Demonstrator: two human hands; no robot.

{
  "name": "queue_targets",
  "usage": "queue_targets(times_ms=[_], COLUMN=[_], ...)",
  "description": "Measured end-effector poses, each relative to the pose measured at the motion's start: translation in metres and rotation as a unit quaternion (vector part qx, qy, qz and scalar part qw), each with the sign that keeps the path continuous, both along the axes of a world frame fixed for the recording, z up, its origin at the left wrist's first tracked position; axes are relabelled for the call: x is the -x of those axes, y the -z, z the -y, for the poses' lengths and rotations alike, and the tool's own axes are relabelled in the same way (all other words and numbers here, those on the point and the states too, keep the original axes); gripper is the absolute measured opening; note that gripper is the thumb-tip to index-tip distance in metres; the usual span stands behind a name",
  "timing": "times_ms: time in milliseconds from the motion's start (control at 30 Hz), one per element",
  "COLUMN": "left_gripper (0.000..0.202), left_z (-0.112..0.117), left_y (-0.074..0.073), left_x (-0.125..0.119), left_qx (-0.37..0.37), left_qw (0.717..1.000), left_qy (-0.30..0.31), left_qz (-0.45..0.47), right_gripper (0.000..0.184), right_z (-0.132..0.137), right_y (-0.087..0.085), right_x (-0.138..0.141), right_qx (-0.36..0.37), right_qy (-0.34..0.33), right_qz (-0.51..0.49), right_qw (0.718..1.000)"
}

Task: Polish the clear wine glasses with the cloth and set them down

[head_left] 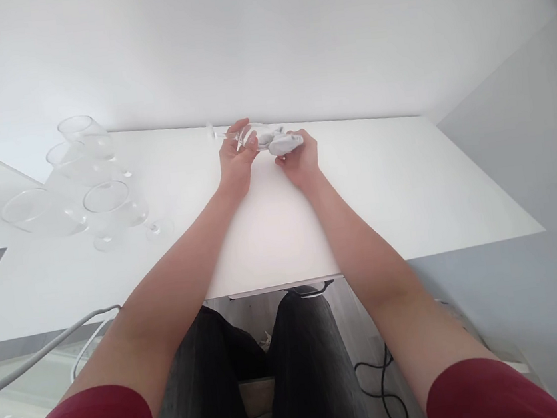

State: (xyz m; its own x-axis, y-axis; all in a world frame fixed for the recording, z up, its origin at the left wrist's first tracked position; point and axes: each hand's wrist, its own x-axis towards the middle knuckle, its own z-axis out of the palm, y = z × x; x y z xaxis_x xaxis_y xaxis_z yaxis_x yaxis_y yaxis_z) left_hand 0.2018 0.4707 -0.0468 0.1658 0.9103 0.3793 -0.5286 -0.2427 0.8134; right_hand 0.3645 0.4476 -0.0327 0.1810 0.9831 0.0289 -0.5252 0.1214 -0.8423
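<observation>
Glass (258, 131) with a stem, held sideways over the back part of the white table (438, 197), foot pointing left and bowl toward the right, so that's where the main thing is. Left hand (236, 163) is wrapped around it where the stem meets the bowl, thumb on the near side, definitely gripping. Right hand (306, 159) has a bunched white cloth (285, 144) in its fingers, pressed up at the bowl's mouth end; honestly can't tell if some of it is tucked inside or just around the rim. Over on the left there's a cluster of four more clear stemmed glasses (128, 214), standing close together, the see-through outlines overlapping a lot. Both arms stretch forward out of dark red sleeves (101, 417), with dark trousers (306, 367) below the table's front edge. Also a pale cable (48, 356) at the lower left and a black cable (383, 385) looped on the floor, lower right.
</observation>
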Motion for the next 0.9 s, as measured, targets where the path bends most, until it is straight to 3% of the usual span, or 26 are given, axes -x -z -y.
queue_targets(times_ms=[200,300,500,633,733,833,900], left_gripper=[0.049,0.053,0.053,0.039,0.037,0.046,0.064], left_z=[0.001,0.005,0.013,0.013,0.012,0.010,0.009], left_y=[-0.002,-0.004,-0.006,-0.009,-0.012,-0.010,-0.007], left_x=[0.000,-0.001,-0.004,-0.002,0.002,0.003,0.001], left_qx=[-0.049,-0.062,-0.111,-0.100,-0.092,-0.095,-0.079], left_qw=[0.998,0.996,0.987,0.984,0.981,0.979,0.983], left_qy=[-0.020,-0.034,-0.018,-0.045,-0.068,-0.068,-0.044], left_qz=[-0.018,-0.052,-0.111,-0.141,-0.158,-0.170,-0.162], right_gripper=[0.057,0.059,0.034,0.043,0.050,0.053,0.053], right_z=[-0.007,-0.004,0.005,0.004,0.003,0.003,0.002], right_y=[0.009,0.009,0.000,0.001,0.002,0.004,0.005], right_x=[0.000,0.002,0.000,0.001,0.005,0.006,0.002], right_qx=[-0.065,-0.089,-0.074,-0.089,-0.062,-0.055,-0.070], right_qy=[0.117,0.137,0.049,0.047,-0.009,-0.057,-0.027], right_qz=[0.069,0.100,0.118,0.127,0.150,0.153,0.140], right_qw=[0.989,0.982,0.989,0.987,0.987,0.985,0.987])
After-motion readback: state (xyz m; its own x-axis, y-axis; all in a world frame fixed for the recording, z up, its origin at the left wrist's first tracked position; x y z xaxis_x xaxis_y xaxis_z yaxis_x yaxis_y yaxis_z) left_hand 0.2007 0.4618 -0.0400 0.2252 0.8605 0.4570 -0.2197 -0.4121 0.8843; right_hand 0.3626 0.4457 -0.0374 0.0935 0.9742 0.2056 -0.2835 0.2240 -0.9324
